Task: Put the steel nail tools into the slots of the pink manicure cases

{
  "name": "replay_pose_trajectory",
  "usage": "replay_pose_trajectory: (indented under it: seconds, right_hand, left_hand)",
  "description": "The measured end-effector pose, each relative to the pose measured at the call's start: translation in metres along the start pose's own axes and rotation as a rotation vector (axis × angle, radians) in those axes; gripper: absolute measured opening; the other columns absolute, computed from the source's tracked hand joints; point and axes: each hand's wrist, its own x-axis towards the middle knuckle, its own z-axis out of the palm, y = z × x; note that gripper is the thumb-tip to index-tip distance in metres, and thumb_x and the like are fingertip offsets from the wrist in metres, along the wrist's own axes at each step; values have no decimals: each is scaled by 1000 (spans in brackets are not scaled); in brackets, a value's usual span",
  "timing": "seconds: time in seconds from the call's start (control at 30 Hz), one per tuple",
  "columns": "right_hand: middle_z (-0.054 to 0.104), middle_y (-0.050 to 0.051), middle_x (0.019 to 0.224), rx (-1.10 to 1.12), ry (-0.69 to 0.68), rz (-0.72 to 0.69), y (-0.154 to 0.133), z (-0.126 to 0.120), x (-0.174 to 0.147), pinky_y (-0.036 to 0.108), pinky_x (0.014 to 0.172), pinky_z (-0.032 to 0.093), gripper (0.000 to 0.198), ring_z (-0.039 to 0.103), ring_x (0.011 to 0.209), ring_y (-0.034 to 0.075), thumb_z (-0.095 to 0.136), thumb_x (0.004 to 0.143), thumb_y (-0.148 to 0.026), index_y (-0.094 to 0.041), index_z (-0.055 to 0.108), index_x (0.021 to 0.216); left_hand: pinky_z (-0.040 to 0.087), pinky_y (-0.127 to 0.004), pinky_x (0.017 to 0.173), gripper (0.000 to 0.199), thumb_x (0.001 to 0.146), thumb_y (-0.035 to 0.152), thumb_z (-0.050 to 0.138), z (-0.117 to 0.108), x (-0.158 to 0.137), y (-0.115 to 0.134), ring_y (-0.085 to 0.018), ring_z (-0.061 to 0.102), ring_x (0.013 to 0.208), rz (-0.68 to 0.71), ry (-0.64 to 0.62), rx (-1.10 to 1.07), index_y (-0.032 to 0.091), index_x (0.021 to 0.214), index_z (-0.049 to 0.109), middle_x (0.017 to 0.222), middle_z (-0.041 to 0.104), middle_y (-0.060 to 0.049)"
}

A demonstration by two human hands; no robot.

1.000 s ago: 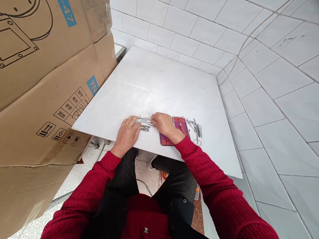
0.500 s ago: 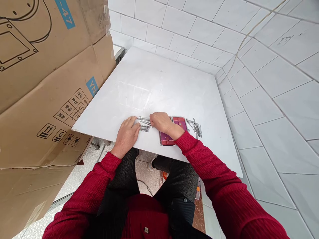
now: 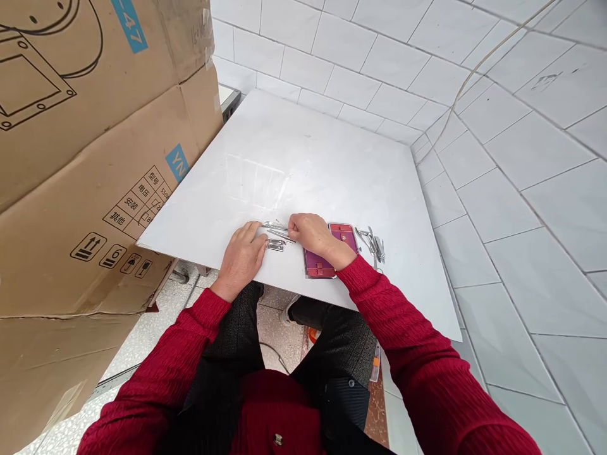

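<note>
My left hand (image 3: 241, 256) lies on the white board with its fingers stretched out, the fingertips beside some small silvery metal tools. My right hand (image 3: 309, 232) is closed in a pinch at the right end of a slim metal tool (image 3: 283, 235); its fingertips are partly hidden. Several short metal tools (image 3: 275, 245) lie in a bunch between the hands. Under my right wrist rests a red and purple case (image 3: 318, 266) with a snap button, partly covered by the hand. To its right is a loose pile of metal tools (image 3: 374, 243) that look like nail clippers and scissors.
The white board (image 3: 351, 170) forms the work surface, with its front edge just above my knees. Large cardboard boxes (image 3: 95, 189) stand along the left. A tiled wall (image 3: 478, 189) with a pale cable (image 3: 469, 74) closes off the right and back.
My right hand has shifted slightly to the right, and a little more of the slim metal tools shows between the hands. The left hand stays in place.
</note>
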Motion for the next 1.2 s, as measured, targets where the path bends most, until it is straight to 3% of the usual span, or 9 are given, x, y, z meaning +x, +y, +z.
replay_pose_trajectory:
  seconds: [0.13,0.23,0.4,0.57,0.83,1.07,1.2]
  right_hand:
    - [75,6,94,86,47,9,6,3,0,28,68,34,19,63,80,19,55,91,-11,-17,71,99]
    - [74,4,92,111,20,-64,8,5,-2,27,67,33,21,61,80,17,55,89,-6,-17,71,98]
    - [74,6,103,100,49,-145,9,5,-3,27,73,35,23,62,89,18,52,95,-10,-18,74,101]
    - [73,7,110,66,82,-99,7,6,3,28,76,37,25,63,96,20,51,100,-16,-19,75,106]
    - [73,7,104,-4,88,-5,7,11,13,31,67,32,26,62,87,21,49,101,-20,-20,74,98]
    - [72,9,104,13,183,37,17,9,9,31,66,30,28,61,87,21,45,101,-17,-19,73,97]
    - [72,8,107,36,160,19,20,8,7,30,68,33,25,61,91,21,48,100,-18,-19,74,100]
  left_hand:
    - [47,-54,110,30,105,23,40,-1,0,1,-32,51,134,2,-18,8,18,112,68,141,58,-17]
    - [47,-54,109,30,105,23,40,-2,0,2,-32,52,133,-1,-21,6,18,113,68,140,58,-17]
    - [47,-54,110,29,105,22,41,-2,0,2,-32,52,134,3,-18,-1,18,114,68,140,58,-16]
    - [47,-55,110,29,104,22,41,-2,0,2,-32,51,135,-8,-22,-2,19,114,68,141,58,-16]
    - [47,-57,110,30,104,23,41,-1,0,2,-33,51,135,-19,-20,-17,19,113,69,141,58,-17]
    - [47,-55,111,29,104,23,42,-2,0,3,-33,50,137,-19,-14,-7,18,113,68,141,58,-17]
    - [47,-58,111,29,103,22,42,-2,0,2,-34,49,137,-14,-14,-25,18,114,68,143,57,-17]
